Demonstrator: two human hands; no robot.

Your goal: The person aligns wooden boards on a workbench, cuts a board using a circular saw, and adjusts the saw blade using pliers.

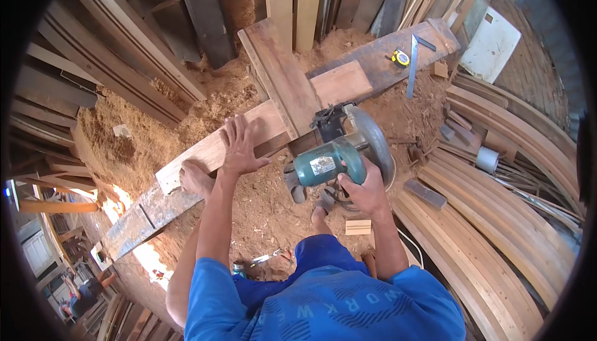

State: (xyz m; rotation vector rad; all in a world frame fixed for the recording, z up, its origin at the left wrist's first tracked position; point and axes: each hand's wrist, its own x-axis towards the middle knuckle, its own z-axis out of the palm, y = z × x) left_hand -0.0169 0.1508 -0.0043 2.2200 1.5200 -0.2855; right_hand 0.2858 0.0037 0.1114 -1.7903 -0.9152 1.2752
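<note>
- Along the long grey-brown wooden beam [367,56] lies a pale pinkish-brown wooden plank [208,149]; a wide reddish-brown wooden board [280,70] crosses the plank.
- Left hand [236,148]: spread flat on the plank, left of the board, grasping nothing.
- Bare foot [196,179]: rests at the plank's left end.
- Right hand [368,187]: grasps the handle of a teal circular saw with a curved grey metal guard [311,165], just beside the board's near end. Blade contact: cannot be told.
- Beam's right end: carries a yellow-and-black tape measure [400,58] and a silver metal square [412,70].
- Step in hand, as judged: aligning saw and plank. The next move calls for firm plank pressure and fingers clear.
</note>
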